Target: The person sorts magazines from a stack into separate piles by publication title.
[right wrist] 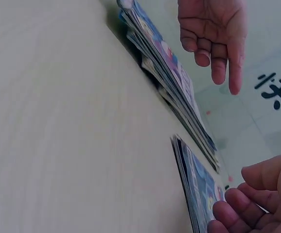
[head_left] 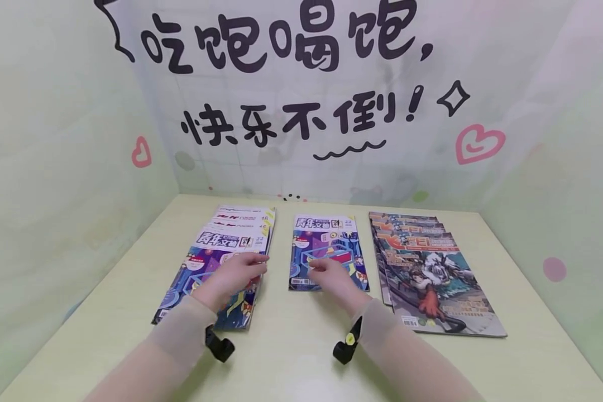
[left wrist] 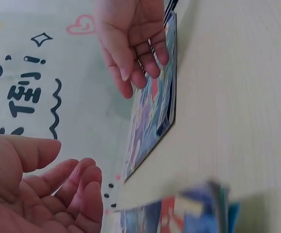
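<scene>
My left hand (head_left: 237, 277) hovers over a fanned stack of magazines (head_left: 181, 282) on the left, its top cover purple and blue. In the left wrist view that hand (left wrist: 48, 189) has loosely bent fingers and holds nothing. The right hand (head_left: 334, 282) is over the lower part of a purple-blue magazine (head_left: 326, 240) in the middle, whose cover matches the left stack's top one. In the right wrist view the right hand (right wrist: 262, 199) shows loosely bent fingers with nothing between them. Whether either hand touches a cover, I cannot tell.
On the right lies another overlapping stack of magazines (head_left: 442, 290), its top cover showing illustrated figures. All lie flat on a pale table (head_left: 291, 346). A printed backdrop (head_left: 291, 173) with large black characters and hearts stands behind and along both sides.
</scene>
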`<control>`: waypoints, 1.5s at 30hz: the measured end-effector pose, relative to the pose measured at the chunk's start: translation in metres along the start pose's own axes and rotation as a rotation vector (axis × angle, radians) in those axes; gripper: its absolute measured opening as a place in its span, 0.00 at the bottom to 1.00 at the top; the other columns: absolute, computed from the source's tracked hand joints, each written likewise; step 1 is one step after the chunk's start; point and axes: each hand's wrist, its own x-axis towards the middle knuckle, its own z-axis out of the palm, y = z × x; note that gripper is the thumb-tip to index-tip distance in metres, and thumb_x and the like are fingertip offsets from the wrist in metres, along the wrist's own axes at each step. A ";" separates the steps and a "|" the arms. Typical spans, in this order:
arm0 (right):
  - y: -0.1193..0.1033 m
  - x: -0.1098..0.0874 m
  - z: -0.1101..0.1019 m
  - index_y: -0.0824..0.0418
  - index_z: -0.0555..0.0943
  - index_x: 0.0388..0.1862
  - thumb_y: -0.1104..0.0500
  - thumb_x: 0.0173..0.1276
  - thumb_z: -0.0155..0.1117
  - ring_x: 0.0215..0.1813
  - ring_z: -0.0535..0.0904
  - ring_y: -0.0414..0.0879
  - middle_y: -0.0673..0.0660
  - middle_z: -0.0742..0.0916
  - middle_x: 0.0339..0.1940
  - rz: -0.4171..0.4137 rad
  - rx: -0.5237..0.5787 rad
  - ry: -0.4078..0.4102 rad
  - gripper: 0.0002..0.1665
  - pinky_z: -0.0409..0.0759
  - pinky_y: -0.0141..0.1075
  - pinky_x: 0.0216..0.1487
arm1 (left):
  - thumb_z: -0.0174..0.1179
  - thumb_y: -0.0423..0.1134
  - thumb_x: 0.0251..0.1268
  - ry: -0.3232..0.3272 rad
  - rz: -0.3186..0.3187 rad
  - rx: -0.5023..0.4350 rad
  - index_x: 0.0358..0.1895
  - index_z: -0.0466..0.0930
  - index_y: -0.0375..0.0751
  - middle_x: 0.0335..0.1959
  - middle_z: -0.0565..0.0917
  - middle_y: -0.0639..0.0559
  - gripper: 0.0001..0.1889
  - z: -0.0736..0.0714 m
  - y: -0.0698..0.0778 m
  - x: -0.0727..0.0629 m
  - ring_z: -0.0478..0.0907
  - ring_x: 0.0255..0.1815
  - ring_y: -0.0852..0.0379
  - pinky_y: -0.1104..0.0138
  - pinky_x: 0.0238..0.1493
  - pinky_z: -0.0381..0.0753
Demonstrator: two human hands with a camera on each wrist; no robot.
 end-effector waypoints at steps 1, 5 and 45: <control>0.004 0.002 -0.006 0.62 0.77 0.61 0.57 0.70 0.59 0.50 0.78 0.51 0.58 0.82 0.53 0.009 0.014 0.031 0.22 0.78 0.46 0.52 | 0.55 0.44 0.70 -0.007 -0.001 -0.037 0.65 0.72 0.41 0.54 0.79 0.43 0.23 0.009 0.004 0.004 0.77 0.48 0.49 0.57 0.48 0.78; 0.018 0.009 -0.030 0.63 0.74 0.64 0.59 0.70 0.58 0.51 0.77 0.53 0.60 0.81 0.53 0.066 0.073 0.156 0.24 0.76 0.48 0.56 | 0.54 0.42 0.70 -0.010 -0.005 -0.136 0.66 0.71 0.38 0.55 0.79 0.43 0.23 0.034 0.015 0.023 0.77 0.46 0.49 0.61 0.45 0.79; 0.041 0.014 -0.070 0.65 0.63 0.71 0.59 0.73 0.55 0.59 0.72 0.56 0.65 0.73 0.64 0.249 0.238 0.270 0.30 0.72 0.50 0.61 | 0.41 0.26 0.67 0.106 -0.127 -0.508 0.73 0.52 0.34 0.62 0.69 0.37 0.30 0.098 0.024 0.069 0.71 0.55 0.46 0.58 0.54 0.76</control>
